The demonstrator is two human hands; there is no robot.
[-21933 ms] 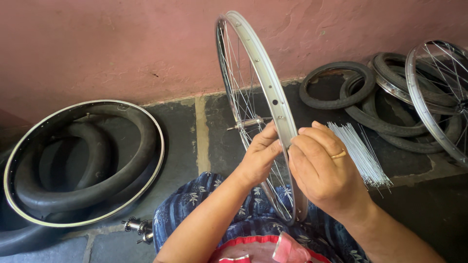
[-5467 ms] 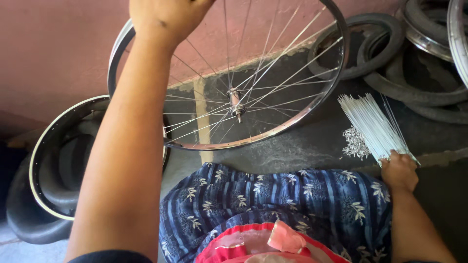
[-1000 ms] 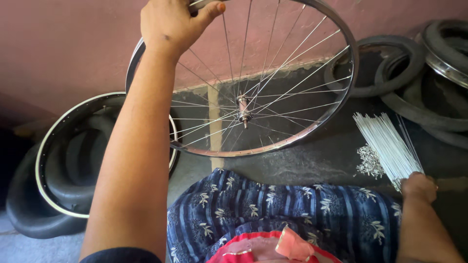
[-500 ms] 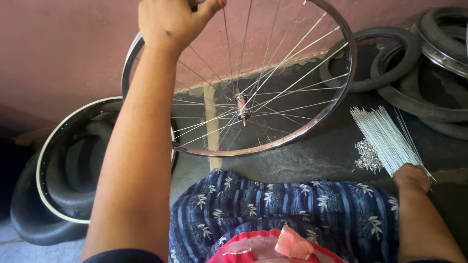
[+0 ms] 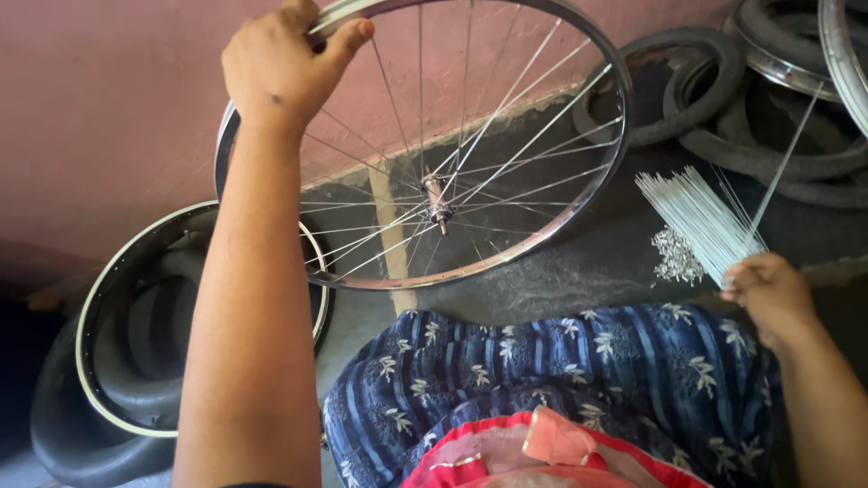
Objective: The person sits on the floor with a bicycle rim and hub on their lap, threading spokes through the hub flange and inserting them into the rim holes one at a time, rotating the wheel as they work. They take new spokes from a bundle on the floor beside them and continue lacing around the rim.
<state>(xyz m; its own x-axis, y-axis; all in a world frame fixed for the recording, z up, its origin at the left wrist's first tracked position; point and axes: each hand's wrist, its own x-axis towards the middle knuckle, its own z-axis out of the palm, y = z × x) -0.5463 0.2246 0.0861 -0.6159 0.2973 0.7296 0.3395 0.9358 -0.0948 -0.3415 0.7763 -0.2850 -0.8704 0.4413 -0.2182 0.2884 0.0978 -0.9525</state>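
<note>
My left hand [image 5: 278, 65] grips the top of a silver bicycle wheel rim [image 5: 592, 185] and holds it tilted in front of the pink wall. Thin spokes run from the rim to the hub [image 5: 437, 198] at its middle. My right hand [image 5: 767, 291] is low on the right, pinching one loose spoke [image 5: 783, 163] that points up and away. It rests at the near end of a bundle of loose spokes [image 5: 696, 217] lying on the dark floor. A small heap of silver spoke nipples [image 5: 675, 256] lies beside the bundle.
A second rim with a black tyre [image 5: 117, 361] leans low at the left. Several black tyres and rims [image 5: 768, 99] are piled at the back right. My knee in blue flowered cloth [image 5: 551, 370] fills the foreground.
My right hand has lifted one spoke out of the bundle, so it now sticks up. The wheel has stayed in my left hand, nearly still.
</note>
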